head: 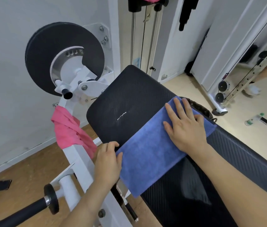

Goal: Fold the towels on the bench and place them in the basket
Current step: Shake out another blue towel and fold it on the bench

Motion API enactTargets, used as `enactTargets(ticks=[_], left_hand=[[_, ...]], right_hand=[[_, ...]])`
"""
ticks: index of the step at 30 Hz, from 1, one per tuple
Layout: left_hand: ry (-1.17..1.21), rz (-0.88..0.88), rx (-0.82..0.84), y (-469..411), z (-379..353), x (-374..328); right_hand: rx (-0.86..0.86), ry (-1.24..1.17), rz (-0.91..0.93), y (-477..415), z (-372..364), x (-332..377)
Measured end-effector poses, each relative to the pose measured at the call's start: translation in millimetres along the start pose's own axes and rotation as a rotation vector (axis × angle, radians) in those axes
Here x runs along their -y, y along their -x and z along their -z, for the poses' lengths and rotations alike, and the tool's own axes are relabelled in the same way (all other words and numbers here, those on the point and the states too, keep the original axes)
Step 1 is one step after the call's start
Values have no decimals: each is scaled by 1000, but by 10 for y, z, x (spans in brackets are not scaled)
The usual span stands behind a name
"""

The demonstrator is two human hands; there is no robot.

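1. The blue towel [154, 153] lay folded into a long band across the black bench [129, 99]. It ran from the bench's near-left edge towards its far-right edge.
2. The right hand [185, 126] lay flat on the far-right part of the towel, palm down. Its fingers were straight and spread, pointing away from the person.
3. The left hand [108, 161] was at the towel's near-left end, where the cloth hung over the side of the bench. Its fingers were curled at the towel's corner and its thumb lay on top of the cloth, gripping that edge.
4. A dark woven rim [199, 107] showed just beyond the right hand's fingertips, at the bench's far-right edge. I could not tell whether it was the basket.
5. A pink towel [70, 131] hung bunched over the white frame [80, 161] to the left of the bench, near the left hand but apart from it.
6. A black weight plate [47, 51] sat on the machine at the far left.
7. A water bottle [253, 119] lay on the floor to the right, well apart from the bench.
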State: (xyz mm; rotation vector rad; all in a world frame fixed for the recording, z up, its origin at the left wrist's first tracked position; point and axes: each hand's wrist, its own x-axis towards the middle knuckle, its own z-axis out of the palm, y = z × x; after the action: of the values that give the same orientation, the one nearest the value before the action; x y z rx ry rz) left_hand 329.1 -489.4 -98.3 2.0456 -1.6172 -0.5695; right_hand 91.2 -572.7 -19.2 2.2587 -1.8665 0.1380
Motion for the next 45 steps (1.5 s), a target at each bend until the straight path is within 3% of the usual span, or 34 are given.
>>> enactTargets(ticks=[4, 7, 9, 12, 16, 20, 22, 26, 30, 32, 35, 37, 40, 42, 45], left_hand=[[15, 22, 12, -29, -26, 45], [189, 35, 61, -48, 40, 89], [329, 47, 131, -65, 99, 134], [344, 82, 229, -82, 154, 176], [348, 144, 365, -128, 256, 119], [359, 120, 399, -159, 379, 34], [522, 167, 402, -139, 426, -38], [956, 326, 402, -80, 456, -264], [1068, 309, 449, -88, 543, -354], [905, 181, 437, -100, 611, -279], [128, -333, 272, -73, 633, -133], [-208, -620, 233, 14, 542, -130], [-431, -751, 344, 97, 380, -186], [-476, -778, 319, 63, 340, -198], [-474, -885, 255, -13, 380, -218]], right_hand=[[-49, -197, 181, 159, 65, 301], [47, -286, 287, 437, -54, 603], [105, -198, 301, 541, -158, 664], [189, -9, 313, 558, -238, 652], [250, 5, 326, 540, -230, 676], [121, -172, 213, 689, -35, 838], [67, -298, 107, 872, 28, 1053], [202, -352, -113, 1064, 45, 1414], [288, -402, -131, 1037, 8, 1427], [290, -461, -132, 1003, 33, 1342], [305, -555, -139, 958, 89, 1211], [308, -554, -100, 948, 95, 1175], [278, -587, -93, 940, 101, 1154], [290, -631, -98, 912, 137, 1110], [483, -746, -52, 847, 235, 982]])
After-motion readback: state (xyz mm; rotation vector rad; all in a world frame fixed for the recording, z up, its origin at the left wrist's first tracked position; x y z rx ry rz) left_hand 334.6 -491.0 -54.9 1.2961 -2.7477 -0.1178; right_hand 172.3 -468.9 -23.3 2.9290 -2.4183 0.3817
